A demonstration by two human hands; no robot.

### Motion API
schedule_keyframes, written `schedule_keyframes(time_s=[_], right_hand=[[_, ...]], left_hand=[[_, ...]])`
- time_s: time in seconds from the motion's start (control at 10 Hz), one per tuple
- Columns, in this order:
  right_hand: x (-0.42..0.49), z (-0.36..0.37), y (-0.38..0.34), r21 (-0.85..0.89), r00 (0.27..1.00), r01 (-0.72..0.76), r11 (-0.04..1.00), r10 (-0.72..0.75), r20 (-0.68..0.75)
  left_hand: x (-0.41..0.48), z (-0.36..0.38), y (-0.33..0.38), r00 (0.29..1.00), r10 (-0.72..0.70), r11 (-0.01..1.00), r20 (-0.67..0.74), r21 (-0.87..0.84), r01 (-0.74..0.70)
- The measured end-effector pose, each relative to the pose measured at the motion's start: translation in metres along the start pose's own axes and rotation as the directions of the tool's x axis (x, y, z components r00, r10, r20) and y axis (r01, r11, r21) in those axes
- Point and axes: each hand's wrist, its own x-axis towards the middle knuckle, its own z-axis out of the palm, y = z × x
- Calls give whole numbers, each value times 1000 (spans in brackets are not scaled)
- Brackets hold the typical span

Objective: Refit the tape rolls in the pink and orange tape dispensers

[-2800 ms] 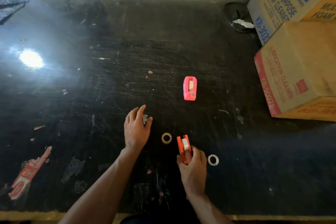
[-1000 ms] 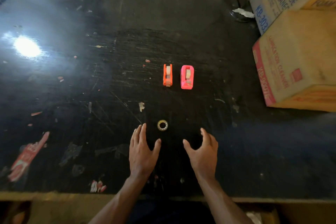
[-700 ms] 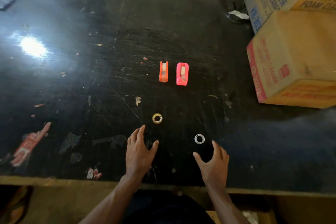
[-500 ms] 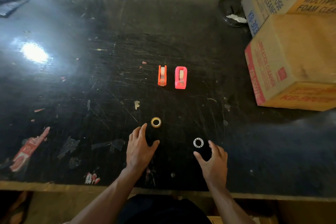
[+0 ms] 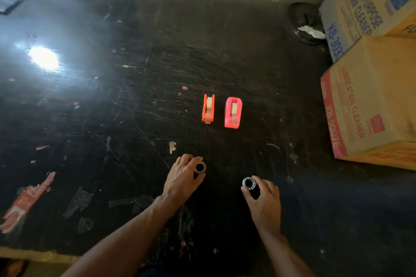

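Note:
An orange tape dispenser [image 5: 208,108] and a pink tape dispenser [image 5: 233,112] stand side by side mid-table, each with a pale roll showing inside. Nearer me lie two small rings. My left hand [image 5: 182,177] has its fingers curled around the yellowish tape roll [image 5: 200,167]. My right hand [image 5: 263,200] has thumb and fingers closed around the white ring-shaped roll [image 5: 248,183]. Both rolls still rest on the black table [image 5: 112,119].
Two stacked cardboard boxes [image 5: 371,87] fill the right side. A dark round dish [image 5: 306,22] with white paper sits at the back right. Torn label scraps [image 5: 27,200] and a tape scrap [image 5: 172,146] litter the scratched surface. The near table edge runs along the bottom left.
The orange dispenser was set down left of the pink one. Both hands then drew back, and have now reached forward onto the two loose rolls.

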Motion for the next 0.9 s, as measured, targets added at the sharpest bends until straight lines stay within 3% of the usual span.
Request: schedule_keyframes(time_s=[0.2, 0.5, 0.7, 0.9], right_hand=[[52, 13, -42, -43, 998, 59, 997, -58, 11], [90, 36, -83, -45, 990, 133, 990, -130, 56], [86, 33, -83, -63, 990, 113, 992, -107, 88], [42, 14, -68, -4, 989, -32, 999, 33, 141]], left_hand=[[44, -4, 8, 999, 32, 999, -43, -3, -32], [76, 1, 10, 997, -39, 997, -60, -64, 35], [72, 0, 15, 995, -76, 996, -68, -57, 72], [33, -7, 15, 985, -167, 975, -52, -158, 157]])
